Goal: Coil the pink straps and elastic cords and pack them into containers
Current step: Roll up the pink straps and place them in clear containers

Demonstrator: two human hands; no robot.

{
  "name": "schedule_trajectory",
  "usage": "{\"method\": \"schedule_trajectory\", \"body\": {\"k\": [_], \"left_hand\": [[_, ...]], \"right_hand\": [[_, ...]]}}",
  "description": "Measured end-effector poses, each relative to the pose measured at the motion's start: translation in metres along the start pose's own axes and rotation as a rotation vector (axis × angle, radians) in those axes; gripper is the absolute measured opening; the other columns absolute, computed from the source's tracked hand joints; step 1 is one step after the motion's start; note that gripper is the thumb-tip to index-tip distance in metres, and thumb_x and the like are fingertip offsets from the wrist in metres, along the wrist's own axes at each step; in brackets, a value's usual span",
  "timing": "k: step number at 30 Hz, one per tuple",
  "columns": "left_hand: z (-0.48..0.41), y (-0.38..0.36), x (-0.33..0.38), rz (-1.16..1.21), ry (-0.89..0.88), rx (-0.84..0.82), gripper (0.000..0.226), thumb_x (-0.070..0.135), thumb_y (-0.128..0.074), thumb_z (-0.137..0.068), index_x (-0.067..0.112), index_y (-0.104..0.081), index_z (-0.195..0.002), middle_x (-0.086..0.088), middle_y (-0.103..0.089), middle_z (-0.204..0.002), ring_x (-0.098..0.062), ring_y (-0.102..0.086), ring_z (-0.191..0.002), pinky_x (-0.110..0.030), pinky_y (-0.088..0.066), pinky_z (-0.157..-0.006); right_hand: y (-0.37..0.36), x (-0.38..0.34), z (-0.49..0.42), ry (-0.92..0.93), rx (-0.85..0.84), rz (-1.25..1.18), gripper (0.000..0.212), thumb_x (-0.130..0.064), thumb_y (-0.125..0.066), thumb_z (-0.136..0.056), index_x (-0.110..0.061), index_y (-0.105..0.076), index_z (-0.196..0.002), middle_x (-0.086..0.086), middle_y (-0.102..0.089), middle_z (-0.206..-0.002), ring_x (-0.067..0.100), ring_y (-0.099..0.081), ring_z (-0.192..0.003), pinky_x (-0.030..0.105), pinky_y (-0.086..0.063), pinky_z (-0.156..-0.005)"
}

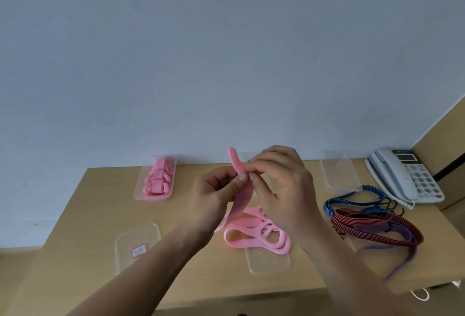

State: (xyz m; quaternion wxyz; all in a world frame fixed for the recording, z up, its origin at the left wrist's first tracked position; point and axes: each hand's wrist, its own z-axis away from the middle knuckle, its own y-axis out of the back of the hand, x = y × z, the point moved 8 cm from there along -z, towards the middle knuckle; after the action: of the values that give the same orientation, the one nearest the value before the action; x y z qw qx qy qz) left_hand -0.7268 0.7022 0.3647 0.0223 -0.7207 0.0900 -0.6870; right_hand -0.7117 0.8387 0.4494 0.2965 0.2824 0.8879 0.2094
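My right hand (284, 189) covers most of a clear container (245, 158) at the far edge of the table (100, 215), so only a sliver of its rim shows and I cannot tell what is in it. My palms hide part of the pink strap (242, 198) where I hold it. The red label on the flat clear lid (137, 247) at near left is too blurred to read.

Both hands are raised above the middle of the table, fingers curled. My left hand (216, 189) pinches the strap between thumb and fingertips, and my right pinches it just beside that spot. The strap's short end sticks up past my fingers; its long part hangs down to the loose pile of pink straps (256, 236) lying below, which partly rests on another clear tray (269, 264) at near centre.

At far left a container (173, 172) holds coiled pink straps. At far right is an empty container (338, 172). Near it lie a blue elastic cord (352, 197) and a red striped cord (372, 227), tangled together, with a purplish cord (400, 261) trailing toward the table's near right edge. A telephone (405, 177) fills the far right corner. Bare tabletop lies between the far-left container and the labelled lid.
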Motion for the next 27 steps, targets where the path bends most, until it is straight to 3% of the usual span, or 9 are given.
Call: {"method": "schedule_trajectory", "body": {"k": [3, 7, 11, 15, 19, 22, 24, 27], "left_hand": [[0.003, 0.006, 0.001, -0.015, -0.008, -0.013, 0.019, 0.030, -0.065, -0.095, 0.022, -0.082, -0.096, 0.002, -0.078, -0.089, -0.013, -0.069, -0.081, -0.028, -0.056, -0.077], [0.004, 0.017, 0.000, -0.059, -0.037, -0.008, 0.023, 0.033, -0.063, -0.097, 0.023, -0.080, -0.108, -0.008, -0.079, -0.104, -0.030, -0.073, -0.100, -0.050, -0.058, -0.093], [0.007, 0.027, 0.004, -0.134, -0.061, 0.010, 0.021, 0.037, -0.065, -0.095, 0.029, -0.080, -0.107, -0.005, -0.080, -0.103, -0.030, -0.074, -0.102, -0.049, -0.059, -0.091], [0.009, 0.036, 0.009, -0.189, -0.094, 0.032, 0.020, 0.041, -0.064, -0.093, 0.033, -0.080, -0.103, -0.004, -0.080, -0.098, -0.033, -0.073, -0.098, -0.049, -0.058, -0.087], [0.013, 0.039, 0.008, -0.197, -0.042, 0.063, 0.024, 0.049, -0.068, -0.089, 0.031, -0.081, -0.097, -0.003, -0.080, -0.092, -0.025, -0.072, -0.089, -0.051, -0.056, -0.084], [0.016, 0.038, 0.004, -0.161, 0.060, 0.027, 0.030, 0.051, -0.073, -0.088, 0.022, -0.080, -0.091, -0.014, -0.077, -0.089, -0.037, -0.072, -0.089, -0.063, -0.054, -0.089], [0.017, 0.035, 0.002, -0.141, 0.114, -0.027, 0.028, 0.044, -0.072, -0.089, 0.019, -0.080, -0.094, -0.014, -0.078, -0.092, -0.040, -0.072, -0.091, -0.057, -0.058, -0.085], [0.020, 0.028, 0.002, -0.097, 0.175, -0.095, 0.034, 0.043, -0.072, -0.085, 0.016, -0.080, -0.105, -0.017, -0.077, -0.106, -0.032, -0.072, -0.096, -0.041, -0.059, -0.083]], "right_hand": [[-0.008, -0.006, -0.004, -0.001, -0.081, 0.013, 0.010, -0.001, -0.075, -0.080, -0.010, -0.075, -0.083, -0.005, -0.069, -0.084, 0.022, -0.056, -0.094, 0.026, -0.047, -0.082], [-0.015, -0.010, -0.009, -0.026, -0.148, 0.040, 0.007, -0.007, -0.077, -0.080, -0.013, -0.076, -0.085, -0.001, -0.067, -0.100, 0.020, -0.055, -0.102, 0.023, -0.046, -0.085], [-0.026, -0.007, -0.012, -0.130, -0.266, -0.011, 0.027, -0.013, -0.078, -0.080, -0.015, -0.068, -0.105, -0.005, -0.065, -0.110, 0.015, -0.055, -0.104, 0.014, -0.040, -0.085], [-0.035, -0.010, -0.015, -0.154, -0.351, -0.002, 0.016, -0.018, -0.075, -0.083, -0.019, -0.072, -0.099, -0.010, -0.067, -0.097, 0.011, -0.057, -0.092, 0.018, -0.043, -0.075], [-0.034, -0.015, -0.014, -0.154, -0.320, -0.009, 0.008, -0.019, -0.074, -0.084, -0.021, -0.077, -0.091, -0.010, -0.070, -0.085, 0.010, -0.062, -0.078, 0.024, -0.049, -0.066], [-0.028, -0.014, -0.013, -0.142, -0.254, 0.022, 0.005, -0.023, -0.076, -0.084, -0.021, -0.077, -0.088, -0.009, -0.070, -0.080, 0.013, -0.061, -0.072, 0.029, -0.050, -0.064], [-0.026, -0.015, -0.010, -0.127, -0.213, 0.049, 0.005, -0.017, -0.079, -0.080, -0.018, -0.078, -0.085, -0.006, -0.069, -0.078, 0.017, -0.061, -0.072, 0.032, -0.051, -0.063], [-0.026, -0.015, -0.002, -0.122, -0.176, 0.099, 0.011, -0.007, -0.082, -0.073, -0.013, -0.078, -0.082, -0.002, -0.067, -0.075, 0.021, -0.060, -0.074, 0.034, -0.051, -0.062]]}}
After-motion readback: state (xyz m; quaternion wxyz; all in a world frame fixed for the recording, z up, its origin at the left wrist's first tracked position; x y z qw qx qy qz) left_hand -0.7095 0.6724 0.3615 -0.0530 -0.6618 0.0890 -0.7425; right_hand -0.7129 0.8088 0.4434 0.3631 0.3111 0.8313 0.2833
